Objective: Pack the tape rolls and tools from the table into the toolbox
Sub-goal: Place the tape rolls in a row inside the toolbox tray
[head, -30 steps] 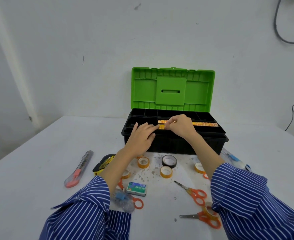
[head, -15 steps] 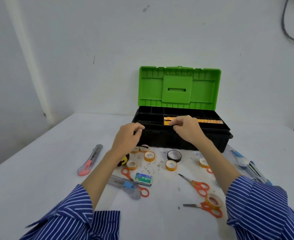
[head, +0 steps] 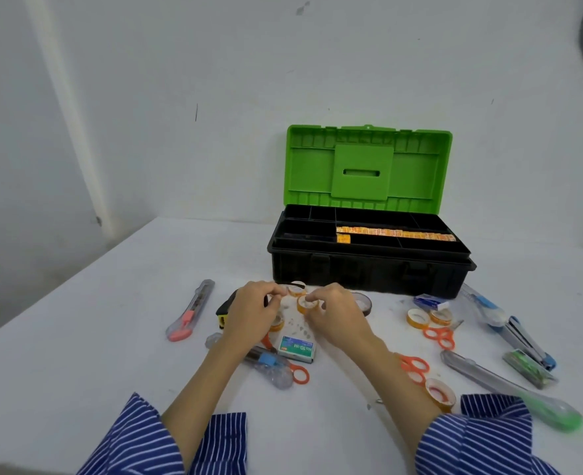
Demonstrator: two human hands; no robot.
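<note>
A black toolbox (head: 369, 269) stands at centre right of the frame with its green lid (head: 369, 166) raised upright against the white wall. In its top tray a row of orange tape rolls (head: 396, 233) fills a long middle compartment, with one more roll just below the row's left end.

Both hands are low on the white table (head: 94, 320), just in front of the toolbox's left half. The right hand (head: 338, 313) has its fingertips curled round a small orange tape roll (head: 308, 305), pinching it by the rim. The left hand (head: 252, 311) is curled beside it, its fingers close to another small roll (head: 297, 289); whether it actually grips that roll I cannot tell.

A black tape roll (head: 364, 302) lies just right of the right hand. To the left of the hands lies a grey and red utility knife (head: 190, 311). Below the hands sit a small box of staples (head: 297, 348) and a clear blue stapler over orange scissors (head: 298, 374). At right of the frame are two more orange rolls (head: 429, 317), orange scissors (head: 439, 335), another pair (head: 413, 368) by the right forearm, a roll (head: 439, 394) near the striped sleeve (head: 489, 440), a long knife with a green end (head: 509, 389), and a blue stapler (head: 509, 323).
</note>
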